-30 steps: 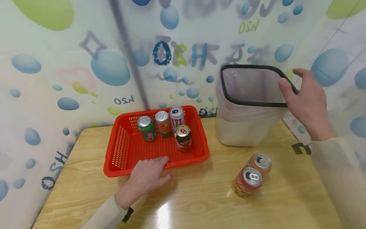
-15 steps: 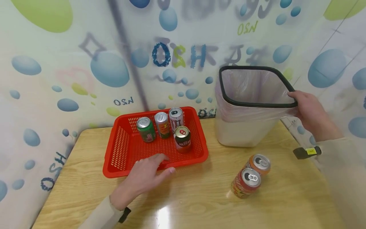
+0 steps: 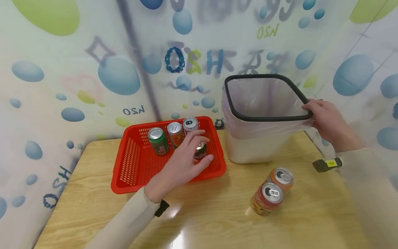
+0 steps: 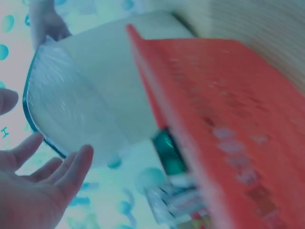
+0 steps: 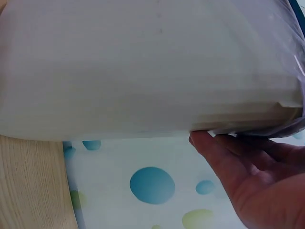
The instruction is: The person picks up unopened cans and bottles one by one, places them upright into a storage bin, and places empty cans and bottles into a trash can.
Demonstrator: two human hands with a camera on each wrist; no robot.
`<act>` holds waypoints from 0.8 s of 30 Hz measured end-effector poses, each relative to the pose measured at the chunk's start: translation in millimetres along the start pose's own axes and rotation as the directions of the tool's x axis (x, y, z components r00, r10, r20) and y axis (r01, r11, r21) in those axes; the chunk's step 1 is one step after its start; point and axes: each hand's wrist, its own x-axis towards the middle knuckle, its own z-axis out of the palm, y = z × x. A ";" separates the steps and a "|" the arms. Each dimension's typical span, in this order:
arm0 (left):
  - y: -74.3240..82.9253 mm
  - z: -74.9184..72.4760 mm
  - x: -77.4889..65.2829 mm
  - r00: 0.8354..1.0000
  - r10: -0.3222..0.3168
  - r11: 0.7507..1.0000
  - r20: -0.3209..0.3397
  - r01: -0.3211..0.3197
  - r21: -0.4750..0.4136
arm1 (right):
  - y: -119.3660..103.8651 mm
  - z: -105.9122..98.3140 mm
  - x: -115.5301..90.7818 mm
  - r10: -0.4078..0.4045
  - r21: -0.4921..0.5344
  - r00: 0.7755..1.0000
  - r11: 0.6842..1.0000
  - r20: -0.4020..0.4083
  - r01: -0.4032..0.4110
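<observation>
My right hand [image 3: 326,119] grips the right side of the black rim of a white trash bin [image 3: 248,147], thumb over the edge. A clear liner [image 5: 281,33] hangs over the bin's outside. Above the front of a red plastic basket [image 3: 132,187] reaches my left hand [image 3: 181,159], its fingers spread. It partly covers a dark soda can [image 3: 200,152] in the head view. Also standing in the basket are a green can [image 3: 159,142], an orange-and-dark can [image 3: 176,135] and a white can [image 3: 190,124].
Two more drink cans stand close together on the wooden table [image 3: 224,221], right of the basket: an orange can [image 3: 281,177] and a red-and-yellow can [image 3: 265,200]. Behind the table hangs a white backdrop [image 3: 124,41] with blue dots.
My right hand has taken hold of the bin's rim, and the bin has shifted left toward the basket. My left hand has left the basket's front rim and moved up and right over the dark can.
</observation>
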 end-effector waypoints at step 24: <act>36.6 37.5 87.0 0.991 0.086 0.996 -0.100 -0.085 0.008 | 31.8 -2.6 -52.2 -0.150 -0.336 0.974 0.938 -0.172 0.085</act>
